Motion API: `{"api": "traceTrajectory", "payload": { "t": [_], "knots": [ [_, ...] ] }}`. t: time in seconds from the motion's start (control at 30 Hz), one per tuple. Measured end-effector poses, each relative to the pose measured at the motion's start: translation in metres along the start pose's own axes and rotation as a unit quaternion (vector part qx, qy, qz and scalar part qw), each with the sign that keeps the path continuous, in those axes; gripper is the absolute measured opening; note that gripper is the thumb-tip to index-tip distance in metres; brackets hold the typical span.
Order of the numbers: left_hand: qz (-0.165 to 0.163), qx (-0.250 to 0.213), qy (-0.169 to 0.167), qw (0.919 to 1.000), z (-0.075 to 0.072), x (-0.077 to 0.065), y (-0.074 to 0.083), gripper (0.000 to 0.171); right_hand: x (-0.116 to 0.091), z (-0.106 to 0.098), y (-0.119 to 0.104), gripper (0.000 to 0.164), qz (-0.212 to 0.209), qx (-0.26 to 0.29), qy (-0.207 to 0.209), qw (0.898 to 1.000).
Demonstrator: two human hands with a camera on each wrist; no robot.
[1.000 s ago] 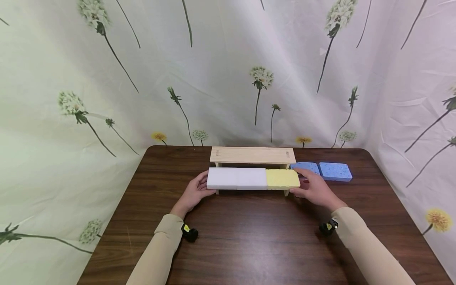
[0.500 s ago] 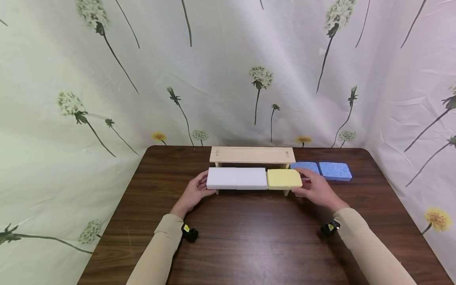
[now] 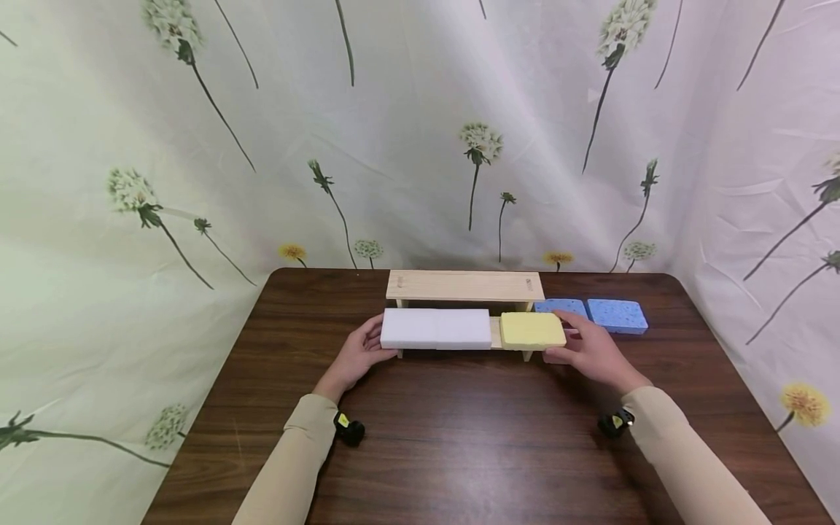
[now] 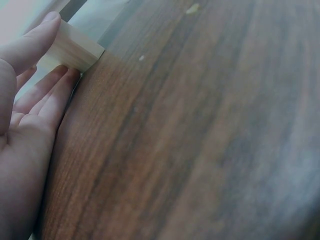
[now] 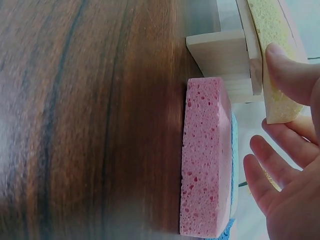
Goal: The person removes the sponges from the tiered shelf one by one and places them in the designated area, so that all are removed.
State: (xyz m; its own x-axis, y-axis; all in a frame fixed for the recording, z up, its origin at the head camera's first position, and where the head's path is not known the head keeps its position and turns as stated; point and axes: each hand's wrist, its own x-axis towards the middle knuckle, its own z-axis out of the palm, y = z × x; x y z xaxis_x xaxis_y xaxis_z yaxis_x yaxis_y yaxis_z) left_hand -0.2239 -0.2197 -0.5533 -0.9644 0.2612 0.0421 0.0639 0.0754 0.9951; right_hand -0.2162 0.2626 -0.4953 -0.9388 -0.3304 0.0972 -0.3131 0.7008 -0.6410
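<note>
Yellow rectangular porous sponge (image 3: pixel 532 331) sits on the lower front board of the pale wooden two-tier stand (image 3: pixel 465 285), right of two smooth white rectangular foam-like blocks (image 3: pixel 436 329), its right end hanging past the board. Right hand (image 3: pixel 593 354) pinches that overhanging end, thumb on the near side, fingers beyond; lower fingers touch nothing. Left hand (image 3: pixel 354 361) is at the other end of the stand, fingers against a leg; can't tell if it grips or just braces. Handling call: sponge looks very light, low breakage risk, porous faces should grab well. Could be firm if dry, squishy if damp; can't tell which. Hold it across the short end by the two long edges, as now; light pinch is enough, more would only dent it. Watch drag on the wood and tipping if the overhang grows. White blocks read light, softer, easier to mark. Pink porous sponge (image 5: pixel 205 155) and blue sponges (image 3: pixel 617 316) lie on the table near that end. Vs half a second ago: yellow sponge and right hand have shifted right, gap to the white blocks wider, bare board showing; white blocks and left hand unchanged.
</note>
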Motion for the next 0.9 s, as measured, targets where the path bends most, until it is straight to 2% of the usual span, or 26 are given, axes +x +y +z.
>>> {"api": "traceTrajectory", "payload": {
  "t": [0.6,0.9],
  "knots": [
    [0.010,-0.002,-0.001,0.9999,0.000,0.000,0.000,0.084,-0.011,-0.008,0.015,0.076,0.000,0.013,0.004,1.000],
    [0.009,0.001,-0.001,1.0000,-0.001,0.001,-0.002,0.084,-0.019,-0.015,0.020,0.075,0.008,-0.007,0.017,1.000]
  ]
}}
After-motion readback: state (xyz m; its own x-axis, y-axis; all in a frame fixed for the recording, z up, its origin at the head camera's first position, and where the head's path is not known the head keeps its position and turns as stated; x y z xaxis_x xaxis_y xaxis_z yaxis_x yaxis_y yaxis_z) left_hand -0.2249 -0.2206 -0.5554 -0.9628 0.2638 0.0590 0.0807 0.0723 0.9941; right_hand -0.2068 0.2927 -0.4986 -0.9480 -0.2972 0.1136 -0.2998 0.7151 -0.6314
